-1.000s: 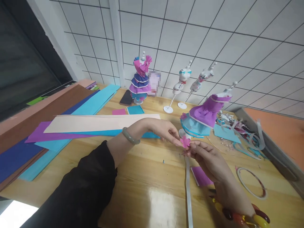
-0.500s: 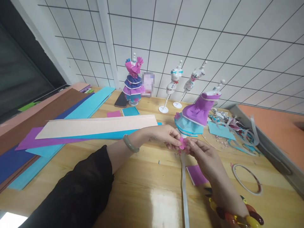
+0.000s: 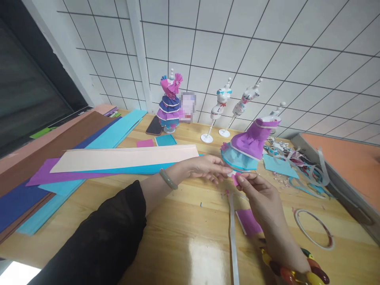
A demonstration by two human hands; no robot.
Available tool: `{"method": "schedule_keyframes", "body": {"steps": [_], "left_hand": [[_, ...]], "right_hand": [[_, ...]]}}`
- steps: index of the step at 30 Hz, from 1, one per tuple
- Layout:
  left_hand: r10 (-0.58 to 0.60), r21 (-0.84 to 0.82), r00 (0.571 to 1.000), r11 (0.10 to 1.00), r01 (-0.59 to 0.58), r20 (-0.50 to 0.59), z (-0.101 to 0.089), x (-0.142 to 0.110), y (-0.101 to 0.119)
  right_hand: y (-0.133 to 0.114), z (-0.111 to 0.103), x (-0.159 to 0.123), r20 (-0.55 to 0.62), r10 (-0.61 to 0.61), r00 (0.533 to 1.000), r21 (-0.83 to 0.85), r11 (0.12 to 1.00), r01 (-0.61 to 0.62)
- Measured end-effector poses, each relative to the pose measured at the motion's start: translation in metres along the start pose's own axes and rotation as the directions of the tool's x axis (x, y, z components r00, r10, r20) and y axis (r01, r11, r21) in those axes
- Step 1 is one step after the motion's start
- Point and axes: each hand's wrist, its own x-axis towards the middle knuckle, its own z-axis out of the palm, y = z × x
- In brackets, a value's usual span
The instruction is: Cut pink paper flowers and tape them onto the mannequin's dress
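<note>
My right hand [image 3: 261,190] pinches a small pink paper flower [image 3: 235,179] between thumb and fingertips. Just left of it, my left hand [image 3: 208,168] has its fingers stretched out and apart, its tips close to the flower. Beyond both hands leans a small dress form in a purple and light blue paper dress [image 3: 249,138], a pink flower on its hem. Below the hands a narrow white strip [image 3: 233,233] runs toward the table's front edge. A purple paper piece [image 3: 248,221] lies partly behind my right wrist.
Long coloured paper sheets [image 3: 124,158] cover the left side. At the back stand a dressed form [image 3: 170,105] beside a phone [image 3: 154,125], and two white mannequins [image 3: 221,99]. To the right lie a tape ring [image 3: 297,221], a light blue paper piece [image 3: 280,165] and scraps [image 3: 308,170].
My left fingers have come off the pink flower and opened. The flower stays in my right hand, turned a little. The whole view has shifted slightly.
</note>
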Motion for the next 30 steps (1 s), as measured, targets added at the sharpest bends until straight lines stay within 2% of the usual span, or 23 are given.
{"method": "schedule_keyframes", "body": {"steps": [5,9,13,17,22,30], "left_hand": [[0.129,-0.343,0.980,0.923,-0.174,-0.150,0.002,0.013,-0.012],[0.185,-0.479,0.969,0.844,-0.243,-0.165,0.008,0.021,-0.019],[0.202,-0.571,0.937,0.749,-0.335,-0.284,0.018,0.027,-0.023],[0.187,-0.624,0.921,0.688,-0.370,-0.340,0.027,0.027,-0.022],[0.187,-0.654,0.925,0.660,-0.368,-0.332,0.030,0.027,-0.023],[0.223,-0.645,0.926,0.667,-0.374,-0.306,0.027,0.031,-0.030]], "right_hand": [[-0.001,0.004,0.002,-0.009,-0.026,1.000,-0.024,0.999,0.026],[-0.003,0.010,0.004,-0.053,-0.085,0.995,-0.060,0.995,0.082],[-0.010,0.017,0.007,-0.132,-0.171,0.976,-0.123,0.980,0.155],[-0.016,0.024,0.013,-0.158,-0.243,0.957,-0.168,0.962,0.216],[-0.011,0.030,0.023,-0.190,-0.276,0.942,-0.208,0.949,0.237],[0.000,0.026,0.030,-0.214,-0.293,0.932,-0.183,0.949,0.256]]}}
